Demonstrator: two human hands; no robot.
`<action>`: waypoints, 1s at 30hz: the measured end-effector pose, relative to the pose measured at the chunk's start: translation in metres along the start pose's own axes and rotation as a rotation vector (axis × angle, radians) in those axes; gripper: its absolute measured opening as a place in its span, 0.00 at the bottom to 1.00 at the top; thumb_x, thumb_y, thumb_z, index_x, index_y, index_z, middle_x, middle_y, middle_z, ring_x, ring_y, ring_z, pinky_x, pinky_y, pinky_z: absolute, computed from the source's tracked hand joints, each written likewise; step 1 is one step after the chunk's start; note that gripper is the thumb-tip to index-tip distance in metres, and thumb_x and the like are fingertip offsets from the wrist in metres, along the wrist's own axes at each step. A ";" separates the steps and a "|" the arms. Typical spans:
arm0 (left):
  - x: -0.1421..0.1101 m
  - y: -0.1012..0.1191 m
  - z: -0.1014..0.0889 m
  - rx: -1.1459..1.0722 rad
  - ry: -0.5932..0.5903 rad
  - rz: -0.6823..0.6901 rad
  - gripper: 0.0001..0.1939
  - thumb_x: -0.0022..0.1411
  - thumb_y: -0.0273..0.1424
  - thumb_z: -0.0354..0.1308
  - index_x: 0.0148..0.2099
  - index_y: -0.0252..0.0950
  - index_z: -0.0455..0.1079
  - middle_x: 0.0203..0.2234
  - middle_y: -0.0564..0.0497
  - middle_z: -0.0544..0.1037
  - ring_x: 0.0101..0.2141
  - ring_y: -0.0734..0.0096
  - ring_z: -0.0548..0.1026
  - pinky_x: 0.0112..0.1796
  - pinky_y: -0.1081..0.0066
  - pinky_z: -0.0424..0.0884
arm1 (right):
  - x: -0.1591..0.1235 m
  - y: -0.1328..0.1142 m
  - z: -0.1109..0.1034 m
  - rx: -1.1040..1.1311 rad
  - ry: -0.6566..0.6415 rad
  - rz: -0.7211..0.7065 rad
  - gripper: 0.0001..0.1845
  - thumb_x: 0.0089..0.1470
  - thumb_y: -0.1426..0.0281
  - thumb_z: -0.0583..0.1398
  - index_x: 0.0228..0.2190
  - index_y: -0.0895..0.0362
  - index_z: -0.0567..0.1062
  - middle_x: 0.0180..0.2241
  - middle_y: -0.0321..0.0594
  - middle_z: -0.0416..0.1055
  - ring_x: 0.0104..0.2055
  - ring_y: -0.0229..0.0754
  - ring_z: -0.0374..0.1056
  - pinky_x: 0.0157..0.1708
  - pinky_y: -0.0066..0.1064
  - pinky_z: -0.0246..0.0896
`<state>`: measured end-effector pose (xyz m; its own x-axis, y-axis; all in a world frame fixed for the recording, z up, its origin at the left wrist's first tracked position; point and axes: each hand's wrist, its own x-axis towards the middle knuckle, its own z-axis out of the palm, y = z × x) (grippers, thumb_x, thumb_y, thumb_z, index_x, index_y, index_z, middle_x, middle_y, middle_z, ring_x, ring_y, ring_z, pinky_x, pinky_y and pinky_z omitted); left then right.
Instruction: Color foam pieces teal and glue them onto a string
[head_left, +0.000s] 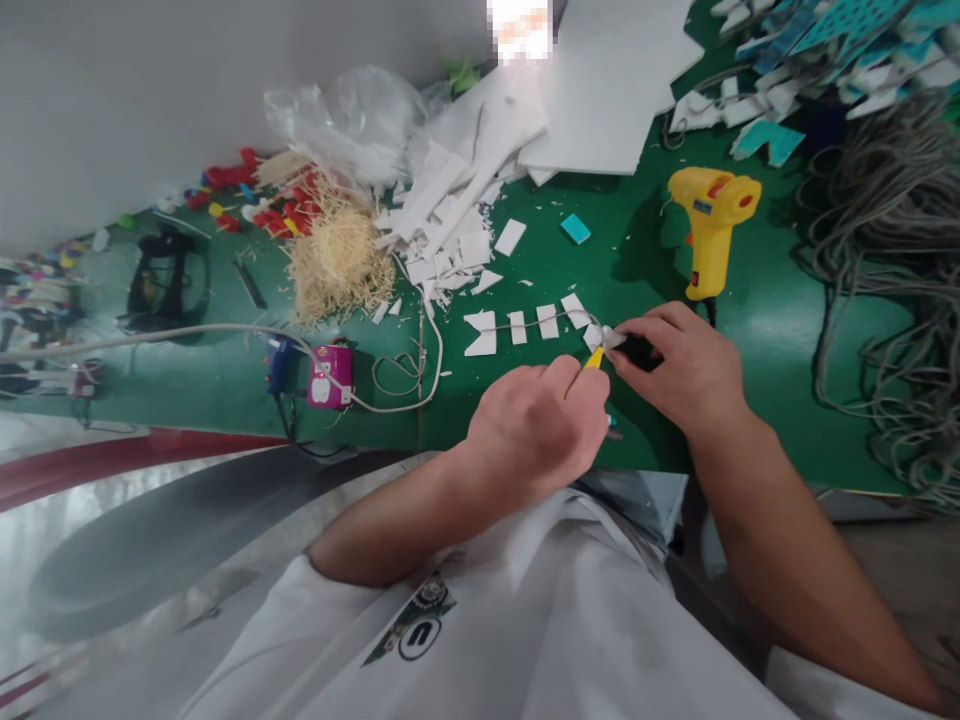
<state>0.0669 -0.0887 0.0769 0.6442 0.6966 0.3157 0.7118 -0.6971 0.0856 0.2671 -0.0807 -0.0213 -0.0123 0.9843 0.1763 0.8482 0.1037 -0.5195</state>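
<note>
Several small white board pieces (547, 321) lie in a curved row, joined by a thin grey cord (531, 323). A notched white piece (481, 333) forms the left end of the row. At the right end, my right hand (682, 365) pinches a small white piece (611, 338) between thumb and fingers. My left hand (544, 415) is closed round a slim yellow tool (595, 357), whose tip points at that piece. Most of the tool is hidden by the fingers, so its kind does not show.
A yellow glue gun (709, 225) lies beyond my right hand. Tangled grey cord (892, 270) fills the right side. White scraps (457, 245), a teal piece (576, 229) and straw-like shreds (337, 250) lie farther back. A magenta box (330, 377) with a white cable sits at the left.
</note>
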 end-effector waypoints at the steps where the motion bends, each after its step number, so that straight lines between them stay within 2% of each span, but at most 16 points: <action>1: 0.000 0.000 0.001 0.000 0.009 0.003 0.13 0.67 0.24 0.51 0.31 0.38 0.73 0.21 0.54 0.73 0.20 0.71 0.69 0.23 0.70 0.62 | 0.000 0.000 0.000 0.000 -0.003 -0.001 0.12 0.56 0.59 0.63 0.38 0.51 0.83 0.39 0.42 0.76 0.29 0.37 0.64 0.28 0.32 0.57; 6: -0.002 0.000 0.004 -0.009 0.035 0.017 0.14 0.67 0.23 0.50 0.30 0.37 0.73 0.20 0.54 0.72 0.18 0.72 0.68 0.22 0.70 0.62 | 0.001 0.001 -0.001 -0.001 -0.008 -0.005 0.12 0.57 0.59 0.63 0.37 0.51 0.82 0.40 0.42 0.76 0.29 0.37 0.64 0.28 0.32 0.58; 13: -0.001 -0.001 0.004 -0.003 0.008 -0.030 0.12 0.67 0.25 0.51 0.33 0.37 0.75 0.22 0.55 0.75 0.21 0.71 0.73 0.23 0.70 0.67 | 0.001 0.000 -0.001 -0.002 0.005 -0.021 0.11 0.57 0.61 0.63 0.37 0.52 0.83 0.39 0.42 0.77 0.30 0.38 0.65 0.29 0.32 0.59; 20: -0.002 -0.001 0.006 -0.020 0.000 -0.023 0.13 0.68 0.25 0.51 0.31 0.38 0.72 0.21 0.55 0.73 0.20 0.72 0.70 0.23 0.70 0.64 | 0.000 0.001 0.000 0.000 -0.001 -0.018 0.12 0.58 0.59 0.62 0.37 0.51 0.83 0.39 0.43 0.78 0.32 0.39 0.68 0.30 0.33 0.61; 30: -0.002 0.000 0.005 -0.032 0.041 -0.006 0.15 0.66 0.22 0.49 0.28 0.39 0.70 0.20 0.55 0.72 0.18 0.71 0.67 0.21 0.69 0.62 | 0.000 -0.001 0.000 0.041 0.014 0.007 0.11 0.55 0.60 0.64 0.36 0.51 0.83 0.38 0.42 0.78 0.29 0.38 0.65 0.29 0.32 0.58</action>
<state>0.0672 -0.0890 0.0721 0.6276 0.6934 0.3539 0.7058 -0.6987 0.1173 0.2663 -0.0805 -0.0203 0.0010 0.9828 0.1844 0.8256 0.1033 -0.5547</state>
